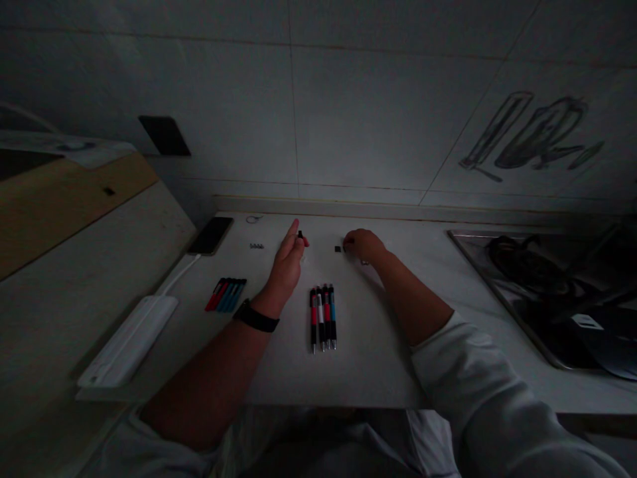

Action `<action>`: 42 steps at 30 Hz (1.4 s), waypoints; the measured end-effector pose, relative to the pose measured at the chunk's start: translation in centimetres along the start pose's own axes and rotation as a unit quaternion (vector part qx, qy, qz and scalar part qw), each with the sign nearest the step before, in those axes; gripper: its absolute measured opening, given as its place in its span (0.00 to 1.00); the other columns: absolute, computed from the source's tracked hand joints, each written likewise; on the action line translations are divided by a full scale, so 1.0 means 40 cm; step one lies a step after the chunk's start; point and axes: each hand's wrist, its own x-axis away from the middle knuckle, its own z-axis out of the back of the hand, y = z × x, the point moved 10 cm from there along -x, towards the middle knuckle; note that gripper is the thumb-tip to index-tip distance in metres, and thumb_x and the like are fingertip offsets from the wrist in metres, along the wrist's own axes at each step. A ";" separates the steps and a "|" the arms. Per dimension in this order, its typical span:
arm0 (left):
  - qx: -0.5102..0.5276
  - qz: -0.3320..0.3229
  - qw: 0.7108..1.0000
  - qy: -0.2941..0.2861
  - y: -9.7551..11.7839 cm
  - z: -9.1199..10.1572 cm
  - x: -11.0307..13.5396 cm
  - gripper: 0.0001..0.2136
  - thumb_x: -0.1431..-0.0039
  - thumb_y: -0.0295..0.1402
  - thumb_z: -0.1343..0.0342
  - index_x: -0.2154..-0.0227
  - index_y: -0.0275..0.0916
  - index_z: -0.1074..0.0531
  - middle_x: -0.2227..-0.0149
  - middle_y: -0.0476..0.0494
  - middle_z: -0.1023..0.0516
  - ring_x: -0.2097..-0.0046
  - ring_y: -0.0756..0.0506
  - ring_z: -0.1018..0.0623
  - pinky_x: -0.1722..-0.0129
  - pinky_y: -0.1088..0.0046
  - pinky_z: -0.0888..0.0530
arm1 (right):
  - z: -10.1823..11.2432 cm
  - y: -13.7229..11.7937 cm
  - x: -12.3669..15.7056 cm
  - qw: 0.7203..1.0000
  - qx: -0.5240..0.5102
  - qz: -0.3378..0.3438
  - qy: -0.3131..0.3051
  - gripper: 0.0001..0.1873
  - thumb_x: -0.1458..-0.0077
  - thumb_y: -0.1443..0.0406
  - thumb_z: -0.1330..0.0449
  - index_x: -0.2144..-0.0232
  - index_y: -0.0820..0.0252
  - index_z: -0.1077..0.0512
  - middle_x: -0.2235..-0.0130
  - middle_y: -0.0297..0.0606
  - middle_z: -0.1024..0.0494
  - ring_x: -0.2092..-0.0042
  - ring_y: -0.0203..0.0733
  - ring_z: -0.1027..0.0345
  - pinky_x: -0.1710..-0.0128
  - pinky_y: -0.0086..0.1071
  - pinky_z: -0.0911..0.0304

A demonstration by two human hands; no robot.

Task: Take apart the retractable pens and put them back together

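My left hand (pixel 287 262) is raised over the white counter (pixel 368 345), its fingers pinched on a small red and black pen part (pixel 301 238). My right hand (pixel 364 246) rests on the counter further right, its fingers curled on small dark pieces (pixel 339 249). Several assembled pens (pixel 323 317) with red, white and blue grips lie side by side between my forearms. A second cluster of red and blue pen barrels (pixel 227 295) lies left of my left wrist. A short row of tiny springs or parts (pixel 257 246) sits beyond that cluster.
A dark phone (pixel 211 236) lies at the back left, with a cable leading to a white power bank (pixel 130 340) near the counter's left edge. A steel sink (pixel 542 292) holding dark objects is at the right. The tiled wall stands close behind.
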 end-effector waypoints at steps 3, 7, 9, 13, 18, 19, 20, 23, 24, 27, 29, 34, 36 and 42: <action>-0.002 0.010 1.000 -0.001 0.002 0.004 -0.002 0.22 0.29 0.50 0.50 0.43 0.43 0.28 0.47 0.39 0.22 0.42 0.42 0.25 0.38 0.61 0.32 | -0.001 0.001 0.005 1.000 -0.005 0.014 0.007 0.10 0.44 0.67 0.34 0.59 0.54 0.16 0.54 0.45 0.17 0.53 0.49 0.23 0.52 0.37 0.30; -0.003 0.003 1.000 -0.018 0.011 -0.008 0.001 0.18 0.27 0.51 0.53 0.61 0.42 0.28 0.37 0.35 0.25 0.41 0.40 0.26 0.37 0.55 0.32 | -0.001 -0.003 0.009 0.999 -0.024 0.017 0.018 0.10 0.46 0.69 0.33 0.61 0.54 0.16 0.57 0.44 0.17 0.55 0.48 0.22 0.52 0.37 0.30; 0.001 0.005 1.000 -0.018 0.010 -0.011 0.003 0.18 0.27 0.50 0.53 0.61 0.42 0.29 0.36 0.35 0.26 0.41 0.40 0.26 0.35 0.55 0.33 | -0.001 -0.007 0.011 0.999 -0.034 0.015 0.019 0.10 0.46 0.69 0.33 0.61 0.54 0.16 0.57 0.45 0.17 0.56 0.49 0.22 0.53 0.38 0.30; 0.005 0.007 1.000 -0.005 0.004 -0.011 0.004 0.18 0.28 0.49 0.52 0.49 0.42 0.28 0.36 0.36 0.27 0.38 0.42 0.28 0.33 0.58 0.36 | 0.000 -0.020 0.015 0.999 -0.024 0.019 0.016 0.10 0.44 0.69 0.35 0.61 0.55 0.16 0.56 0.47 0.17 0.55 0.51 0.23 0.54 0.39 0.30; -0.001 -0.006 1.000 0.001 0.009 -0.006 0.004 0.23 0.28 0.49 0.52 0.39 0.41 0.31 0.43 0.37 0.24 0.42 0.43 0.26 0.35 0.61 0.34 | 0.001 -0.027 0.020 1.000 -0.012 0.014 0.022 0.12 0.41 0.68 0.38 0.58 0.55 0.16 0.54 0.47 0.17 0.53 0.50 0.24 0.53 0.38 0.32; 0.000 -0.010 1.000 0.003 0.011 -0.004 0.004 0.23 0.28 0.49 0.52 0.40 0.41 0.31 0.43 0.37 0.24 0.42 0.43 0.26 0.36 0.61 0.33 | 0.002 -0.027 0.020 1.000 -0.011 0.013 0.025 0.12 0.40 0.68 0.38 0.57 0.55 0.16 0.53 0.47 0.18 0.52 0.50 0.24 0.53 0.37 0.32; -0.001 -0.014 1.000 0.006 0.013 -0.002 0.003 0.23 0.28 0.49 0.52 0.40 0.42 0.30 0.43 0.37 0.24 0.42 0.43 0.26 0.37 0.61 0.33 | 0.003 -0.027 0.021 0.999 -0.009 0.012 0.030 0.12 0.40 0.68 0.39 0.57 0.55 0.17 0.53 0.47 0.18 0.52 0.49 0.25 0.52 0.37 0.33; -0.007 -0.020 1.000 0.015 0.017 0.003 0.001 0.22 0.28 0.50 0.52 0.42 0.43 0.29 0.44 0.37 0.24 0.42 0.42 0.26 0.38 0.61 0.32 | 0.004 -0.027 0.023 0.999 -0.003 0.008 0.037 0.12 0.38 0.66 0.39 0.56 0.55 0.17 0.52 0.46 0.18 0.52 0.48 0.25 0.52 0.35 0.34; -0.009 -0.021 1.000 0.018 0.018 0.004 0.001 0.21 0.28 0.50 0.52 0.42 0.43 0.29 0.45 0.37 0.24 0.42 0.42 0.26 0.38 0.62 0.32 | 0.004 -0.026 0.023 0.999 -0.002 0.006 0.036 0.12 0.38 0.66 0.40 0.56 0.55 0.17 0.52 0.46 0.18 0.52 0.47 0.25 0.52 0.35 0.34; -0.015 -0.020 0.999 0.023 0.026 0.007 0.003 0.21 0.28 0.49 0.52 0.44 0.42 0.28 0.46 0.38 0.24 0.42 0.42 0.26 0.39 0.62 0.31 | 0.002 -0.025 0.023 0.999 0.000 0.001 0.032 0.12 0.38 0.66 0.39 0.56 0.55 0.18 0.52 0.46 0.18 0.52 0.47 0.26 0.52 0.35 0.34; -0.021 -0.020 0.999 0.026 0.033 0.008 0.006 0.19 0.28 0.49 0.52 0.47 0.42 0.27 0.45 0.37 0.24 0.42 0.42 0.26 0.40 0.63 0.30 | 0.002 -0.025 0.023 0.999 -0.003 0.000 0.032 0.11 0.37 0.66 0.39 0.56 0.55 0.18 0.52 0.46 0.18 0.51 0.47 0.26 0.50 0.36 0.35; -0.018 -0.026 0.999 0.035 0.045 0.012 0.008 0.17 0.28 0.47 0.52 0.50 0.43 0.26 0.44 0.38 0.25 0.42 0.41 0.26 0.40 0.62 0.29 | 0.001 -0.021 0.024 0.999 -0.010 -0.007 0.042 0.10 0.38 0.66 0.38 0.56 0.56 0.18 0.51 0.47 0.19 0.51 0.48 0.26 0.50 0.36 0.35; -0.012 -0.028 0.999 0.035 0.047 0.013 0.007 0.16 0.28 0.47 0.51 0.50 0.43 0.27 0.44 0.38 0.25 0.42 0.41 0.26 0.40 0.62 0.30 | 0.001 -0.021 0.025 0.999 -0.009 -0.006 0.044 0.10 0.38 0.66 0.38 0.56 0.55 0.18 0.51 0.47 0.18 0.51 0.47 0.26 0.50 0.36 0.35; -0.004 -0.027 0.998 0.048 0.040 0.024 0.002 0.16 0.28 0.47 0.51 0.50 0.43 0.27 0.45 0.38 0.24 0.42 0.41 0.26 0.41 0.62 0.29 | 0.003 -0.026 0.026 0.999 -0.009 0.002 0.043 0.10 0.37 0.66 0.38 0.57 0.56 0.18 0.51 0.47 0.18 0.51 0.48 0.26 0.50 0.36 0.35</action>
